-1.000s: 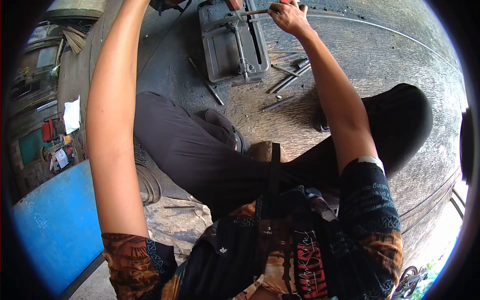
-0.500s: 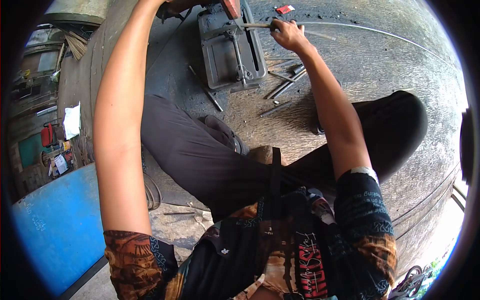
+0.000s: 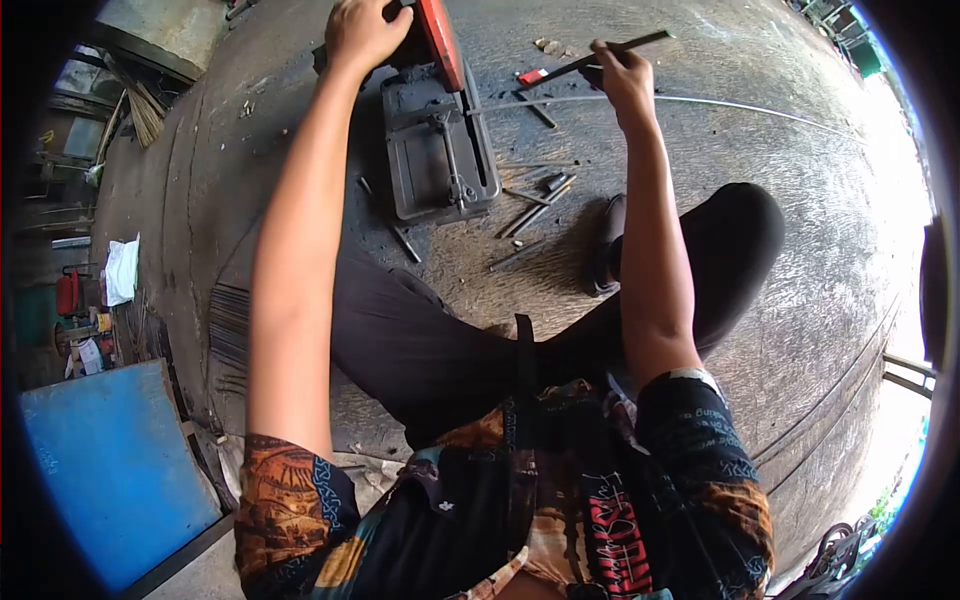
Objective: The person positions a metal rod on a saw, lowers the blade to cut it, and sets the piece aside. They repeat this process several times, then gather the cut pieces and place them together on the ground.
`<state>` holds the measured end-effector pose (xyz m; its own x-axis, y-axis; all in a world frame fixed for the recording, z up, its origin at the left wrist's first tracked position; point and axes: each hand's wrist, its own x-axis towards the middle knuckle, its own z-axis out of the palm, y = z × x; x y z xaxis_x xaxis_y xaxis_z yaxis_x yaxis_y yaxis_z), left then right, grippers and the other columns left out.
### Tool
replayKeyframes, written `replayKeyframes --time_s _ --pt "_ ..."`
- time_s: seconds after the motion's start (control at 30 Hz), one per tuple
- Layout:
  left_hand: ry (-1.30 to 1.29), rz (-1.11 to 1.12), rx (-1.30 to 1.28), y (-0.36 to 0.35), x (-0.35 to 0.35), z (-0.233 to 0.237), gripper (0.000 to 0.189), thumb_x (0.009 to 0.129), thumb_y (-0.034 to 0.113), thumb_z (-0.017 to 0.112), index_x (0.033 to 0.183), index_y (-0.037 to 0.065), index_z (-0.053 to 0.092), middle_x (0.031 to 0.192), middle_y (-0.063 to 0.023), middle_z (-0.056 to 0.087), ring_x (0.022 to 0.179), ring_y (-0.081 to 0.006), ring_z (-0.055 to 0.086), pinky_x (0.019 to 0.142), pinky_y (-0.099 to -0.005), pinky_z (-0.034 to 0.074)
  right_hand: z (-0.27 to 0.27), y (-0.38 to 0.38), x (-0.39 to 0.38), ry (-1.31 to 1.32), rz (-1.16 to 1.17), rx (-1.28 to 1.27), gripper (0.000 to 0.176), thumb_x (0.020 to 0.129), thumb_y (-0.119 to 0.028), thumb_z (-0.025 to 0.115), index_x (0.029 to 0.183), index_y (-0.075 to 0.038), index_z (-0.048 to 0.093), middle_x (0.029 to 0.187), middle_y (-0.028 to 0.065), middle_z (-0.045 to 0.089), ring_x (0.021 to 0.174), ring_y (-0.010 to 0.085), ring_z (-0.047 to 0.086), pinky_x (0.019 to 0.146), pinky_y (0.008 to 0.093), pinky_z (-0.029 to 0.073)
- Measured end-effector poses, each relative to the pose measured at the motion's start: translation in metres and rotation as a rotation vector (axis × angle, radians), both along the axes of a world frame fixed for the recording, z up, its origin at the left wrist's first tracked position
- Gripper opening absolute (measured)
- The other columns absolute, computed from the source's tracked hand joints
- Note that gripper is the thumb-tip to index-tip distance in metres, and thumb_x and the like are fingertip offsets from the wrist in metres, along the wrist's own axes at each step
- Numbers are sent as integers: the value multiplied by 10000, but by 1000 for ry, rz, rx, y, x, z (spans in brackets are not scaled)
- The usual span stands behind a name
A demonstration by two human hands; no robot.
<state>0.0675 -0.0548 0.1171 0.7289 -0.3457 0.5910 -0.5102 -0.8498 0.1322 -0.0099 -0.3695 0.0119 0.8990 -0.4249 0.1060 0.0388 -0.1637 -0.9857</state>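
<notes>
As left hand (image 3: pixel 362 35) holds saw (image 3: pixel 428 160), right hand (image 3: pixel 622 82) rod (image 3: pixel 585 63), floor (image 3: pixel 800 170) open

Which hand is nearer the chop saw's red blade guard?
Left. The left hand grips the chop saw right beside its red blade guard; the right hand is farther off to the guard's right, holding a thin metal rod.

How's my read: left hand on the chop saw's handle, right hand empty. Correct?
Not quite: the left hand is on the chop saw handle, but the right hand is not empty; it holds a thin metal rod clear of the floor, as the head view shows.
</notes>
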Motion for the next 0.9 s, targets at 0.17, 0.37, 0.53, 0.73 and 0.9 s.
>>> replayKeyframes --time_s 0.17,0.37,0.53,0.73,0.9 --pt "-380 -155 -64 -3 -16 -25 448 806 229 705 1174 -16 635 1149 -195 658 1087 -308 620 930 -410 501 31 -12 -17 -272 -89 641 292 971 -128 542 1079 142 519 1049 232 637 887 375 688 817 421 613" --pt "-156 -167 -724 -64 -79 -42 259 820 151 664 993 -41 664 936 -206 679 891 -338 672 815 -388 516 34 0 -14 -349 -5 1073 319 1000 -157 484 1130 133 459 1071 297 607 1038 455 614 945 500 541" --pt "544 -345 -1425 -87 -97 -45 306 954 245 610 1070 -33 665 801 42 558 686 -38 420 609 -215 371 40 36 -20 -264 126 1246 323 1003 -166 477 1145 124 468 1096 277 589 1124 439 568 1035 499 471" --pt "763 -430 -1736 -65 -113 -37 409 937 327 628 1207 23 594 1210 -152 632 1127 -258 615 1007 -399 453 31 76 -23 -169 333 1239 306 1005 -186 484 1129 93 478 1083 248 579 1098 414 588 979 463 518" --pt "687 -375 -1888 -51 -114 -46 259 905 245 680 1056 40 635 1098 -139 672 987 -224 665 935 -381 525 30 104 -27 -114 370 1241 249 987 -169 516 1082 59 553 1061 162 586 1040 350 603 1003 486 486"
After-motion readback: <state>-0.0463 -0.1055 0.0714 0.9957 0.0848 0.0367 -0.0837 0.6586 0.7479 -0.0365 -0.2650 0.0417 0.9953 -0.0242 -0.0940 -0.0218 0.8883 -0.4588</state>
